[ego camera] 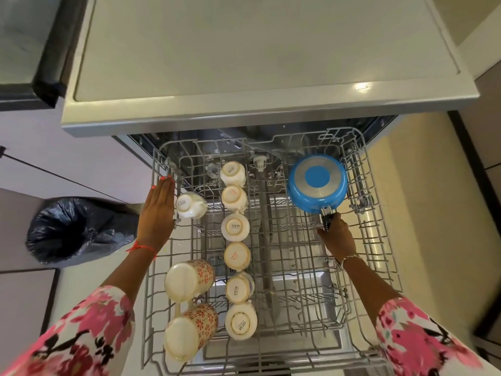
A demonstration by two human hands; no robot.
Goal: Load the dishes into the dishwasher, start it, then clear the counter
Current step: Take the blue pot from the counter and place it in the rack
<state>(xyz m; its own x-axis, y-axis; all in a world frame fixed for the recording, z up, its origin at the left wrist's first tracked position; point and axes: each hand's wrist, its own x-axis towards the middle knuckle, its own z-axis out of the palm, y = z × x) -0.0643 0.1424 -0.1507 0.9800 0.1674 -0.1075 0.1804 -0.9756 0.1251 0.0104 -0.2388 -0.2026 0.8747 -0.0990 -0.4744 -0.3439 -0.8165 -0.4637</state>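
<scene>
The dishwasher's upper wire rack (376, 248) is pulled out below me. A blue saucepan (317, 183) lies upside down in its far right corner, and my right hand (337, 236) grips the pan's dark handle. My left hand (158, 210) lies flat, fingers straight, against the rack's left rim. Down the rack's middle runs a row of several upturned white cups (235, 226). One more white cup (189, 205) lies on its side by my left hand. Two orange-flowered mugs (189, 278) sit upside down at the near left.
The grey dishwasher top (244, 63) spans the far side. A bin lined with a black bag (78, 229) stands on the floor to the left. A dark appliance edge (46, 63) sits at top left. The rack's right half holds bare wire tines.
</scene>
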